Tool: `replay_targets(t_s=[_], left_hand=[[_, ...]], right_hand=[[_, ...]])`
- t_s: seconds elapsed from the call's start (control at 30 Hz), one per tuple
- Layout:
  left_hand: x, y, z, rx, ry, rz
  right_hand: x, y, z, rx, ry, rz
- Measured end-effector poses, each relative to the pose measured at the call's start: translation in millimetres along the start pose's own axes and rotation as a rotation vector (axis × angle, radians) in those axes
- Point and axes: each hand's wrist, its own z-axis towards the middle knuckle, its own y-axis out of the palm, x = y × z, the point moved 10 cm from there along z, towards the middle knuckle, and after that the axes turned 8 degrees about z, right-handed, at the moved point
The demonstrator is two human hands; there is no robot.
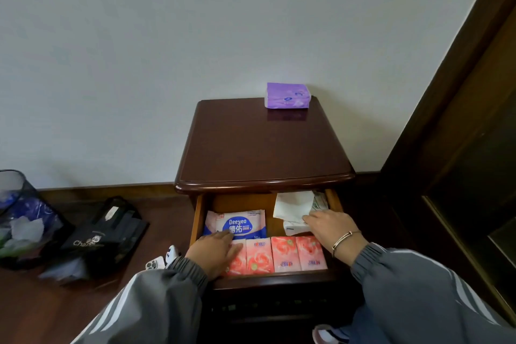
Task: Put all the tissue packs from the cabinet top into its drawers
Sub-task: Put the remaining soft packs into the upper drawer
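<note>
Purple tissue pack (287,95): the only pack left on the cabinet top (262,148), at its far right corner against the wall, upper centre of the frame.
Handling: it looks light and soft, with a slick film wrapper; a grip across its short sides should hold, though squeezing would dent it.
Open drawer (199,218): lower centre, holding a blue-and-white pack (237,225), a row of pink packs (284,255) along the front, and white tissue (293,205) at the right rear.
Left hand (215,253): fingers extended flat on the leftmost pink pack and the blue pack's edge, gripping nothing.
Right hand (329,227): fingers loosely spread, fingertips touching the white tissue; a pinch cannot be told.
Progress: seemingly one pack remains.
</note>
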Motion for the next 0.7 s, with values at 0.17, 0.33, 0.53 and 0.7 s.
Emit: replay_targets(t_s=[0.17, 0.33, 0.53, 0.7], left_hand=[[-2.2, 4.6, 2.9, 0.018, -0.013, -0.008], [-3.3, 7.0, 5.6, 0.033, -0.020, -0.019], [-3.7, 6.4, 5.0, 0.046, -0.020, -0.040], [-2.6, 4.7, 3.2, 0.043, -0.022, -0.031]], right_hand=[[15.8, 29.0, 0.4, -0.147, 0.094, 0.438], [17.9, 29.7, -8.4, -0.181, 0.080, 0.521], [0.9, 34.6, -9.2, -0.229, 0.061, 0.317], [0.6, 37.5, -11.1, -0.303, 0.098, 0.384]])
